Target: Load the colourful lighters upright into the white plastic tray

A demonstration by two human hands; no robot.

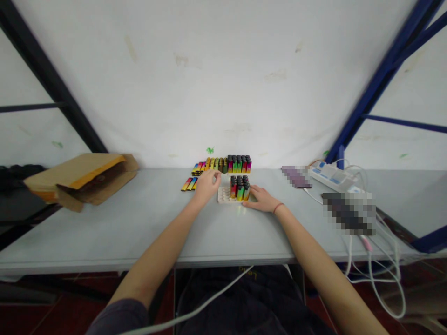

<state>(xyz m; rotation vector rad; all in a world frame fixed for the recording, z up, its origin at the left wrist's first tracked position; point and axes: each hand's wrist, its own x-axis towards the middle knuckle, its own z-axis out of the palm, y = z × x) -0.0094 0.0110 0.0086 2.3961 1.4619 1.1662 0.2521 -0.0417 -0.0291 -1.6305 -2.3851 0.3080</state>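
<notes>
A white tray with round holes (224, 196) lies mid-table, its right part filled with upright multicoloured lighters (240, 188). My right hand (261, 199) rests on the table with fingers spread, touching the tray's right side. Over the tray's left back corner is my left hand (208, 183), its thumb and forefinger pinched together; what they hold, if anything, is too small to tell. Behind the tray stand a block of black-topped lighters (239, 164) and a yellowish group (214, 164). Loose lighters (189, 184) lie left of my left hand.
An open cardboard box (84, 177) lies at the left. On the right are a phone (296, 177), a white power strip (331, 177), a dark blurred-out device (347, 214) and looping white cables (372, 279). A wall rises behind the table (139, 228).
</notes>
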